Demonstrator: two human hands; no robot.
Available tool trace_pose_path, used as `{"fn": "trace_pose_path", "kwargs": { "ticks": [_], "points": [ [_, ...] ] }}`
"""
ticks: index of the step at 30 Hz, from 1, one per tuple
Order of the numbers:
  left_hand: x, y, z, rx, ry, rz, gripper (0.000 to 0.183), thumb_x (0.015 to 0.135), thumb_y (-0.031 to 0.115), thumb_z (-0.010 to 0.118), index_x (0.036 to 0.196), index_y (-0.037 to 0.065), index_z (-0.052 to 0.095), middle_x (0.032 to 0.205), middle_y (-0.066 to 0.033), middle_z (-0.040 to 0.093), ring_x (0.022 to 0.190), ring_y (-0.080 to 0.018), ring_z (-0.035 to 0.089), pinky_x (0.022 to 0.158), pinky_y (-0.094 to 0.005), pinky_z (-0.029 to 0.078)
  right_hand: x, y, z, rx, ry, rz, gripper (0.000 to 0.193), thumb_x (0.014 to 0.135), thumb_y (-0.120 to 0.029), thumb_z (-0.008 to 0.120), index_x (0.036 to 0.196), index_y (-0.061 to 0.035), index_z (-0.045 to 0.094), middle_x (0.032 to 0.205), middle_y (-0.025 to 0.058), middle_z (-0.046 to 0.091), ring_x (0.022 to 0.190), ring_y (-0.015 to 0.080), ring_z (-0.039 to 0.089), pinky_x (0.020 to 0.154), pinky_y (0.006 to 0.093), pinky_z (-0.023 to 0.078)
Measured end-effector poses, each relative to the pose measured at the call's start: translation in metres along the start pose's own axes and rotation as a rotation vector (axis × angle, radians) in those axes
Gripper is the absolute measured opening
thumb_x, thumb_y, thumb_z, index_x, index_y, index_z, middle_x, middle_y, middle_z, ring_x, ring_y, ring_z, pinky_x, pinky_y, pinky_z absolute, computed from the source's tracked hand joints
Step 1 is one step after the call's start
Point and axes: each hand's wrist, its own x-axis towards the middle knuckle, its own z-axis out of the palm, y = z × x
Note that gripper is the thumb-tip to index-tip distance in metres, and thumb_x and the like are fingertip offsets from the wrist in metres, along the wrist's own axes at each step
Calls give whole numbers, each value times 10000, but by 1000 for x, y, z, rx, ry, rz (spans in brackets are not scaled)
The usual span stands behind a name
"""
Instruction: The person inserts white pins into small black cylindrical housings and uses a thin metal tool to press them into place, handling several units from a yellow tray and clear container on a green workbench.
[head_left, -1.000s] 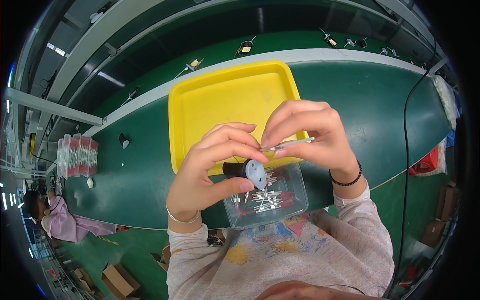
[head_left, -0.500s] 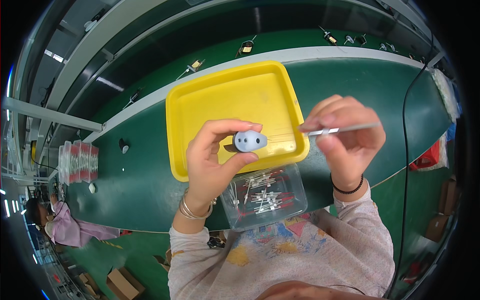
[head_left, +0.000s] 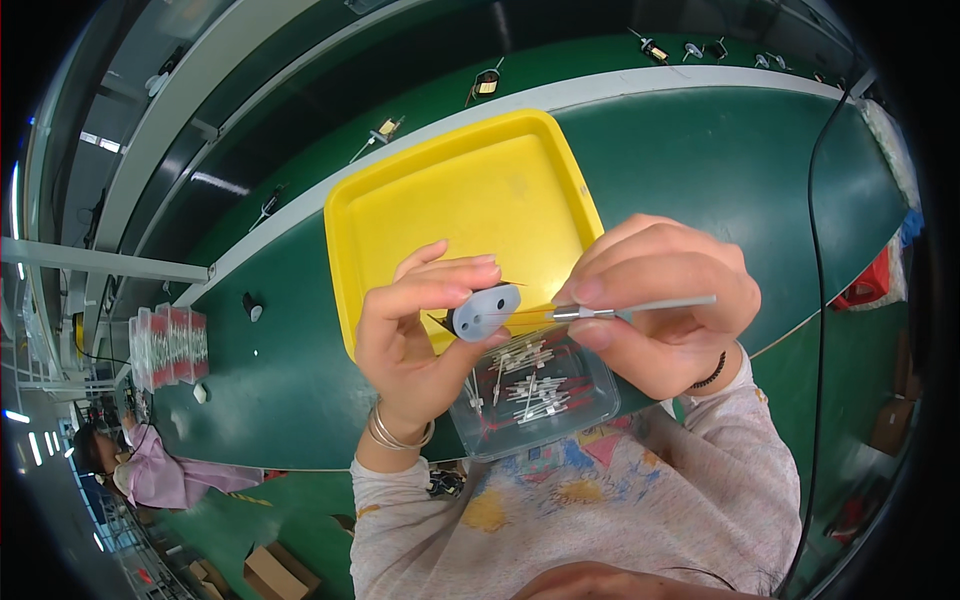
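Over the yellow tray's [head_left: 460, 190] near edge, my left hand [head_left: 405, 330] pinches a small grey oval housing [head_left: 487, 311] with round holes in its face and a dark part behind it. Fingers and thumb of my right hand [head_left: 670, 295] grip a thin lead with a silver metal sleeve [head_left: 582, 313] and a whitish tube. Fine wire strands run from this sleeve to the housing; whether they enter a hole is too small to tell. Below my hands, a clear plastic box [head_left: 600, 405] contains several white-tubed leads [head_left: 540, 400] with red parts.
Stacked clear boxes of leads [head_left: 170, 347] stand on the green table [head_left: 690, 150] at left, beside a small dark part [head_left: 252, 306]. Beyond the pale rail lie several wired parts [head_left: 486, 83]. A black cable [head_left: 815, 230] hangs at right; another person [head_left: 160, 465] sits far left.
My right hand has moved left, bringing the lead close to the housing. My left hand has tilted the housing and shifted slightly left and down. The view has shifted a little.
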Motion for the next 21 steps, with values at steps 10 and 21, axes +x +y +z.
{"fn": "trace_pose_path", "kwargs": {
  "ticks": [10, 21],
  "points": [
    [-1, 1, 0, 13, -1, 2, 429, 663, 11, 755, 981, 87, 478, 938, -121, 662, 951, -266, 632, 965, -482, 340, -1, -1, 0, 30, 23, 86, 197, 629, 38, 690, 815, 38, 625, 732, 144, 647, 649, 213, 632, 605, 267, 498],
    [-2, 3, 1, 41, -8, 17, 427, 658, 8, 756, 979, 97, 488, 934, -114, 666, 951, -259, 633, 958, -484, 344, 1, 1, 5, 157, 127, 139, 138, 680, 21, 693, 810, -3, 657, 762, 93, 662, 643, 162, 659, 593, 218, 523]
  ]
}}
